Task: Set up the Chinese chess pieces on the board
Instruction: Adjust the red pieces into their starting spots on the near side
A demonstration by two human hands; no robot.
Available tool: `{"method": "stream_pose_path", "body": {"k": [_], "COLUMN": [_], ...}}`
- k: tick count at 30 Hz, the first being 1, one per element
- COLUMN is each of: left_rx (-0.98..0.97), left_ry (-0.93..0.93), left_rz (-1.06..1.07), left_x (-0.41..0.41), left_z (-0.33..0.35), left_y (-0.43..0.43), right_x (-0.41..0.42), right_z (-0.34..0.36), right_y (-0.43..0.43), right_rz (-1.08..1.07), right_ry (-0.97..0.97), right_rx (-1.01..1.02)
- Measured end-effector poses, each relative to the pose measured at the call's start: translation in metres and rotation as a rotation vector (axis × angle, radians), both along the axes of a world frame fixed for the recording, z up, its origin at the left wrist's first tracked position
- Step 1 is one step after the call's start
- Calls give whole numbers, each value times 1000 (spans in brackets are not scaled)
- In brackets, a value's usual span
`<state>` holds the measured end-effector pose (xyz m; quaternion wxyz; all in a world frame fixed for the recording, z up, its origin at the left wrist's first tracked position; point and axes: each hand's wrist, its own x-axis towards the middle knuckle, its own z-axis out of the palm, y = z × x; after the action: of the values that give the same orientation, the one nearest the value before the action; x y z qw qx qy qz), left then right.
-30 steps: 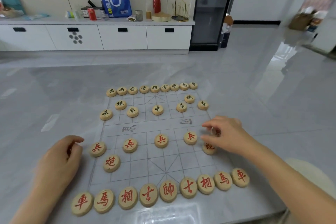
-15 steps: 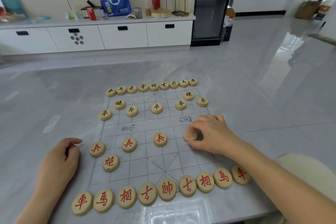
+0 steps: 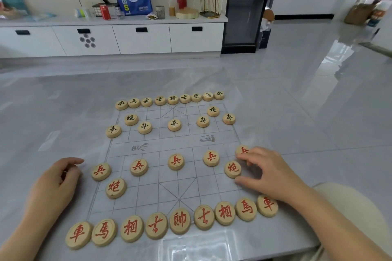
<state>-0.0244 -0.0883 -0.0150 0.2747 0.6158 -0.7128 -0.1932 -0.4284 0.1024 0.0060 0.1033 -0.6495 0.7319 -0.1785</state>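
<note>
Board (image 3: pixel 148 197) lay flat on the grey bench (image 3: pixel 53 112), red side near, black side far. Count gave a full set down: nine red in the near row around the red general (image 3: pixel 180 220), left red cannon (image 3: pixel 115 187) and right red cannon (image 3: pixel 232 168), and four red soldiers in line from the leftmost red soldier (image 3: pixel 101 171) rightwards. The fifth, the rightmost red soldier (image 3: pixel 241 150), sat at the board's right edge, just far of the right cannon. Black had nine along the far edge around the black general (image 3: pixel 172 99), plus two cannons and five soldiers. Right hand (image 3: pixel 269 171) was over the right edge, fingers spread apart and curved, fingertips (image 3: pixel 246 158) touching the near side of the rightmost soldier, thumb stretched well clear toward the near side. It closed round nothing; this read as a touch, not a pinch. Left hand (image 3: pixel 53 184) rested on the bench just left of the board, fingers loosely curled, nothing visible in it. Judged step: seating the last red soldier on its edge point, with the set-up all but done. Next move likely called for a small nudge to centre that soldier on its crossing. The hand should then lift straight up, since the right cannon sat almost against the fingers and would shift easily. Whether the soldier already sat true on its crossing could not be told under the fingers.
</note>
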Motion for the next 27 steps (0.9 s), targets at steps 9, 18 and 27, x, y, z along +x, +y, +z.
{"method": "stream_pose_path", "body": {"k": [9, 18, 27], "left_rx": [-3, 18, 23], "left_ry": [1, 6, -10], "left_rz": [13, 23, 41], "left_x": [-3, 1, 5], "left_z": [1, -4, -10], "left_y": [0, -4, -8], "right_x": [5, -16, -23], "right_z": [-1, 3, -8], "right_y": [-4, -3, -19], "right_rz": [32, -220, -206], "right_ry": [99, -197, -98], "right_rx": [1, -193, -4]}}
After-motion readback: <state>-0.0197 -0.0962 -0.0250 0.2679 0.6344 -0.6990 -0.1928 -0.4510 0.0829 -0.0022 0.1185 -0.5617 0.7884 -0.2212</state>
